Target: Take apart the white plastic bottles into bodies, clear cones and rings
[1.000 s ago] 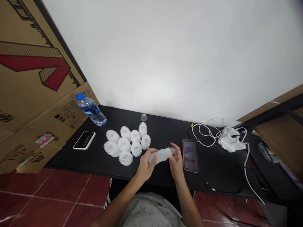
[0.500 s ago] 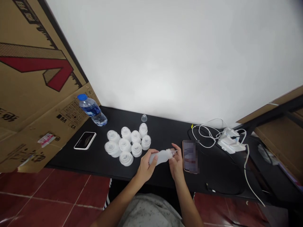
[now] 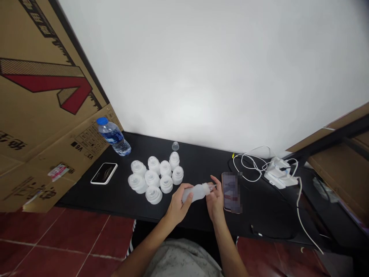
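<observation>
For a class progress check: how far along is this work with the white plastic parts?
Done, it seems: white plastic caps stand grouped on the black desk. In hand: the left hand grips a frosted bottle; the right hand holds its narrow tip. Remaining: a small clear cup stands apart.

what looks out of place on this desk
The small clear cup-shaped piece stands alone behind the group of white plastic caps, apart from the rest. The water bottle also looks odd: it sits tilted, leaning against the flattened cardboard rather than upright.
</observation>
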### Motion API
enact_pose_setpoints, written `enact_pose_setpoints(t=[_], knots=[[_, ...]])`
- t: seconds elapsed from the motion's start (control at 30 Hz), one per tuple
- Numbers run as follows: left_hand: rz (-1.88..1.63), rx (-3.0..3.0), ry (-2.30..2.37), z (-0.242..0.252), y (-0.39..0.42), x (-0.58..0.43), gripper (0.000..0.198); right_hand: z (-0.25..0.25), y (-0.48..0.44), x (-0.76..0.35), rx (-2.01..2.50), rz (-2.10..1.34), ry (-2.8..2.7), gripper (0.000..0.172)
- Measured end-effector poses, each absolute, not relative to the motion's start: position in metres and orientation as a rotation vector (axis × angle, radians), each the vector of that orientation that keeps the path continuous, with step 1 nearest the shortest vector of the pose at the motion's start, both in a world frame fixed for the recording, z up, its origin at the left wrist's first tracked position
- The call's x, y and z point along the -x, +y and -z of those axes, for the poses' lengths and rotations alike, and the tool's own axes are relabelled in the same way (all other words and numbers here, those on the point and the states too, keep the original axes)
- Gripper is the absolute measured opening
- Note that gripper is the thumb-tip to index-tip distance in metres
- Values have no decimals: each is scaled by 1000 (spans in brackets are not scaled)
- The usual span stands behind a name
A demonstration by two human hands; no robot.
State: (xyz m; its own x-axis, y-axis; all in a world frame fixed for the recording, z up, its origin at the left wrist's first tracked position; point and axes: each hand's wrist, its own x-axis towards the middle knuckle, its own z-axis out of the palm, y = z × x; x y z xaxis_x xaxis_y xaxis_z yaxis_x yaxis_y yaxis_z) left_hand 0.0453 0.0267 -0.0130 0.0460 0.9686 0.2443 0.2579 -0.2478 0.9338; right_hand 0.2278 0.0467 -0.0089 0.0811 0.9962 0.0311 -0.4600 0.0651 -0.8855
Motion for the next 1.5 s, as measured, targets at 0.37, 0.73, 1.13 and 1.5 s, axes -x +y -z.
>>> enact_pose_setpoints(t=[0.37,0.73,1.13,1.5], knots=[[-1264,-1812,1191,14,26,-51,40,14,48,-232,896,-1291,-750,64],[-1144,-1435,1185,17,27,-48,38,5,47,-234,790,-1425,-714,78],[-1215,-1673,1375,10,22,-50,32,11,46,-232,879,-1345,-773,56],[-1118,-1904,1247,11,28,-53,45,15,46,-235,1029,-1276,-819,65]])
